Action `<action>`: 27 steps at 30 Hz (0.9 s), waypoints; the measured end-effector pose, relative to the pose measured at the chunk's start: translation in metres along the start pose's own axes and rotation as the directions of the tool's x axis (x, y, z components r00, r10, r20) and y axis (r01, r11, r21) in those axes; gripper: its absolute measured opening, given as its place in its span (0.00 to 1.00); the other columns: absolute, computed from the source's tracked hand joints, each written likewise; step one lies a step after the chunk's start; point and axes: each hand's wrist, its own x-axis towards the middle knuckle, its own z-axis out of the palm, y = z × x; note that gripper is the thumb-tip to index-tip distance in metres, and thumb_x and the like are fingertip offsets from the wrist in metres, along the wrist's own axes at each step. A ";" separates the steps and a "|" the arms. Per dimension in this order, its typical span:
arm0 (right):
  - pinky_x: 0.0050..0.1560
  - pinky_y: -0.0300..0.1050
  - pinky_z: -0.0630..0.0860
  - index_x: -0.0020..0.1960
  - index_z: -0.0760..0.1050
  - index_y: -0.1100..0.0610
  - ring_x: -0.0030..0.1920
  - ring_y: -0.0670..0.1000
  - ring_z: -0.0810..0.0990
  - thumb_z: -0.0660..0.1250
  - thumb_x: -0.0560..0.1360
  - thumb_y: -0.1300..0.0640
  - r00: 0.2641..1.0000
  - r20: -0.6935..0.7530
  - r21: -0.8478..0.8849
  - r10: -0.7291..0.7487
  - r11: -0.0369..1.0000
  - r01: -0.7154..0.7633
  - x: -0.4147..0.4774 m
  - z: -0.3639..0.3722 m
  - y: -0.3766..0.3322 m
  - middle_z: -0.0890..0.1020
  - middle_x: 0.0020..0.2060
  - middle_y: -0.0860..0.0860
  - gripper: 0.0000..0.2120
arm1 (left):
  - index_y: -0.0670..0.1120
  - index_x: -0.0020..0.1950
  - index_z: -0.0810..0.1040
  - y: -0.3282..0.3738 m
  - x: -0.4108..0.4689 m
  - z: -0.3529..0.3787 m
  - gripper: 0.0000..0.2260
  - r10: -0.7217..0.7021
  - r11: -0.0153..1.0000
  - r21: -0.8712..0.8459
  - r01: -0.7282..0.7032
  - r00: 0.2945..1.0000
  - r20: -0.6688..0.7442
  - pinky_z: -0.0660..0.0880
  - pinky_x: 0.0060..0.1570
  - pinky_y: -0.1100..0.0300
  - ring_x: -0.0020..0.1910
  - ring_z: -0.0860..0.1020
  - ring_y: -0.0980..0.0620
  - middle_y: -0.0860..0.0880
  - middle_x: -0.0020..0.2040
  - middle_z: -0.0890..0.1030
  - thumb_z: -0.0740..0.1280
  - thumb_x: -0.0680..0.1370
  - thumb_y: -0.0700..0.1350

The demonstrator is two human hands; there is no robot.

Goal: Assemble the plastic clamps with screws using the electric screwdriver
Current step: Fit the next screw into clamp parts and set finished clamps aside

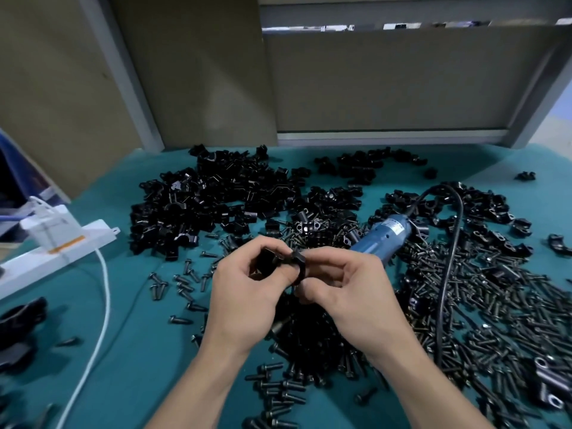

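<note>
My left hand (247, 292) and my right hand (343, 289) meet above the middle of the teal table, both pinching a black plastic clamp (295, 263) between their fingertips. Part of the clamp is hidden inside my left fingers. The blue electric screwdriver (383, 238) lies on the table just behind my right hand, its black cord (448, 274) looping to the right. Black screws (483, 305) are spread thickly to the right and below my hands. A big heap of black clamp halves (210, 205) lies behind my left hand.
A white power strip (58, 249) with a plug sits at the left edge, and its white cable (103, 308) runs toward me. Several assembled clamps (548, 385) lie at the lower right. Grey partition panels (371, 88) close off the table's back.
</note>
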 end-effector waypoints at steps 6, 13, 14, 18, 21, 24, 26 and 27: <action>0.41 0.43 0.83 0.48 0.88 0.49 0.38 0.54 0.87 0.72 0.75 0.72 0.994 0.081 0.330 0.074 0.939 -0.096 -0.001 -0.002 -0.001 0.88 0.41 0.56 0.18 | 0.54 0.43 0.85 0.002 0.001 0.002 0.06 -0.095 0.980 -0.177 0.094 0.995 0.006 0.79 0.36 0.63 0.36 0.81 0.57 0.53 0.37 0.84 0.77 0.72 0.44; 0.43 0.43 0.83 0.48 0.87 0.43 0.40 0.53 0.87 0.73 0.77 0.68 0.997 0.053 0.123 0.056 0.990 -0.063 -0.002 -0.004 -0.011 0.88 0.41 0.54 0.18 | 0.54 0.42 0.85 0.000 0.002 0.003 0.09 -0.107 0.989 -0.106 0.107 0.994 0.003 0.78 0.33 0.62 0.34 0.81 0.53 0.50 0.37 0.85 0.78 0.74 0.39; 0.43 0.44 0.83 0.47 0.86 0.42 0.40 0.52 0.87 0.73 0.76 0.68 0.998 0.038 0.036 0.045 0.998 -0.046 -0.002 -0.007 -0.014 0.88 0.41 0.52 0.19 | 0.55 0.42 0.86 0.001 0.001 0.003 0.09 -0.101 0.990 -0.098 0.102 0.995 0.014 0.79 0.34 0.62 0.35 0.82 0.53 0.50 0.37 0.85 0.78 0.74 0.39; 0.41 0.34 0.83 0.43 0.86 0.38 0.40 0.40 0.86 0.73 0.75 0.67 0.978 -0.194 -0.309 -0.080 0.951 0.017 0.028 -0.038 -0.040 0.86 0.37 0.38 0.21 | 0.54 0.42 0.86 -0.003 0.008 0.000 0.07 -0.167 0.973 -0.168 0.156 0.985 -0.053 0.77 0.34 0.64 0.36 0.81 0.59 0.53 0.39 0.85 0.78 0.74 0.41; 0.32 0.24 0.75 0.38 0.84 0.41 0.33 0.37 0.82 0.71 0.76 0.65 0.954 -0.237 -0.713 -0.185 0.700 -0.041 0.084 -0.077 -0.057 0.84 0.33 0.38 0.19 | 0.53 0.39 0.85 -0.004 0.026 -0.001 0.10 -0.265 0.939 -0.250 0.235 0.960 -0.094 0.76 0.34 0.64 0.35 0.78 0.61 0.57 0.37 0.83 0.75 0.77 0.40; 0.40 0.45 0.84 0.40 0.83 0.47 0.37 0.52 0.83 0.68 0.75 0.68 0.987 -0.159 -0.953 -0.009 0.264 -0.151 0.144 -0.105 -0.055 0.85 0.41 0.52 0.17 | 0.53 0.39 0.84 0.002 0.049 0.005 0.11 -0.301 0.931 -0.224 0.287 0.953 -0.029 0.76 0.33 0.66 0.34 0.78 0.60 0.57 0.36 0.82 0.75 0.77 0.38; 0.48 0.53 0.85 0.43 0.85 0.54 0.42 0.56 0.84 0.68 0.75 0.69 0.980 -0.113 -0.988 0.161 0.085 -0.128 0.170 -0.113 -0.046 0.86 0.44 0.55 0.12 | 0.53 0.40 0.84 0.004 0.065 0.011 0.11 -0.321 0.931 -0.184 0.315 0.947 -0.007 0.76 0.35 0.63 0.38 0.79 0.55 0.54 0.40 0.83 0.75 0.77 0.38; 0.51 0.53 0.85 0.44 0.86 0.55 0.45 0.55 0.85 0.69 0.75 0.68 0.969 -0.073 -0.996 0.238 0.040 -0.085 0.181 -0.112 -0.041 0.87 0.46 0.54 0.11 | 0.53 0.40 0.85 0.004 0.073 0.013 0.10 -0.331 0.929 -0.173 0.327 0.943 0.001 0.76 0.36 0.62 0.40 0.78 0.53 0.52 0.42 0.83 0.75 0.77 0.38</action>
